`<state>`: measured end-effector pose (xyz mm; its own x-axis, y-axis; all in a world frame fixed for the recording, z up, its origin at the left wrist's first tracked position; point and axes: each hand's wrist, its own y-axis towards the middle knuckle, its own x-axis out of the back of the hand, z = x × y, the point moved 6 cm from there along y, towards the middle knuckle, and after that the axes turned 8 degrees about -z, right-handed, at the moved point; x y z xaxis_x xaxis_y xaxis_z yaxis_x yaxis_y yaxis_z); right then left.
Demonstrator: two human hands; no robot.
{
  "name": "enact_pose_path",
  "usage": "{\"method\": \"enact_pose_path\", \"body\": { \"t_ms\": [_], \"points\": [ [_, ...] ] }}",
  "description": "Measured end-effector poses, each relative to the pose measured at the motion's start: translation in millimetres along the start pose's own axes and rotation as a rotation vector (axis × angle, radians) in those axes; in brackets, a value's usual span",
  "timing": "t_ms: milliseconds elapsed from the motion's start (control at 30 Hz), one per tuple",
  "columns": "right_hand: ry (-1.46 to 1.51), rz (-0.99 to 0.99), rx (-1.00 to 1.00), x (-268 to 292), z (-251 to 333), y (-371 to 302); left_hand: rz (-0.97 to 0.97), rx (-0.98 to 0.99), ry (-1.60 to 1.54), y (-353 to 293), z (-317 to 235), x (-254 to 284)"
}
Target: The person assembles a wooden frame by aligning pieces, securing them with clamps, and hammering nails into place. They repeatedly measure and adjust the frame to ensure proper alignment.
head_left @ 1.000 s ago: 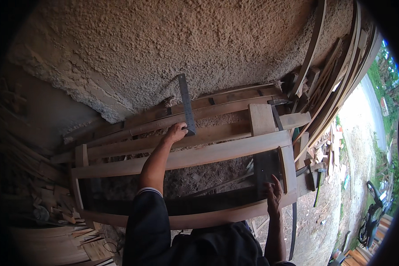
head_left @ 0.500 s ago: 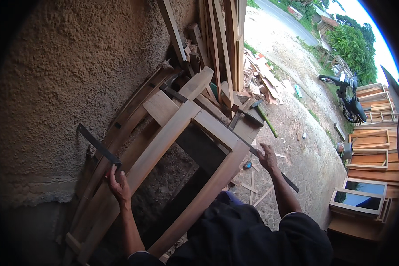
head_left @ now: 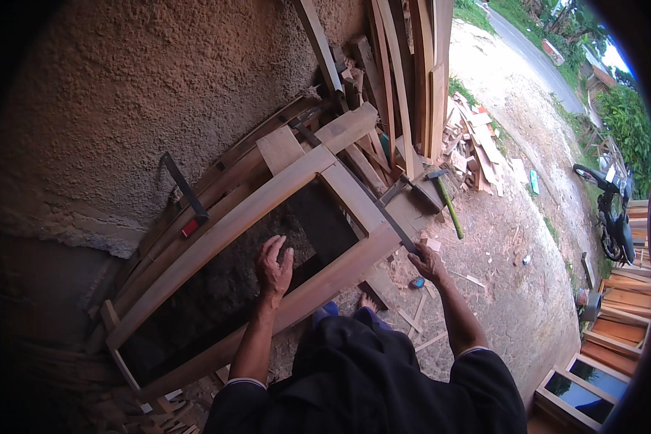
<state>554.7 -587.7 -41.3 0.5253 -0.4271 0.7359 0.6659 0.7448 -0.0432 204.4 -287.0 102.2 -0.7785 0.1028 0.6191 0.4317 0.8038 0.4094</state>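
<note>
A wooden frame (head_left: 224,246) with an open middle leans before me, its far end toward the upper right. My left hand (head_left: 275,266) hovers over the frame's opening, fingers apart, holding nothing. At the frame's right corner my right hand (head_left: 428,262) is closed round a long dark metal bar (head_left: 394,223), which runs along the frame's short end; the forearm hides any further part of it. On the left, a shorter dark bar (head_left: 181,182) with a red piece (head_left: 189,228) at its lower end rests against the lengths of wood beside the frame.
A hammer (head_left: 452,210) with a green handle lies beyond the right corner. On the ground sits a blue tape measure (head_left: 417,282). Tall planks (head_left: 419,94) lean at the back beside a scrap pile (head_left: 477,141). A rough wall (head_left: 159,79) bounds the left; a motorcycle (head_left: 611,217) stands right.
My left hand has let go of the shorter dark bar and moved right, over the frame's opening. My right hand stays by the long bar. The view has shifted.
</note>
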Motion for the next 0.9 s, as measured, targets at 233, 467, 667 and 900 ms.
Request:
{"method": "enact_pose_path", "body": {
  "t_ms": [233,467,667,900],
  "points": [
    [0.173,-0.167,-0.186,-16,45,-39,0.601,0.903,-0.520,-139,-2,-26],
    [1.017,0.335,-0.618,-99,128,-74,0.007,1.492,-1.442,-213,-1,-84],
    [1.030,0.246,-0.551,-101,123,-63,-0.167,1.381,-1.534,-201,3,-81],
    [0.962,0.022,-0.418,-76,90,-39,-0.169,1.397,-1.571,-205,7,-83]
  ]
}}
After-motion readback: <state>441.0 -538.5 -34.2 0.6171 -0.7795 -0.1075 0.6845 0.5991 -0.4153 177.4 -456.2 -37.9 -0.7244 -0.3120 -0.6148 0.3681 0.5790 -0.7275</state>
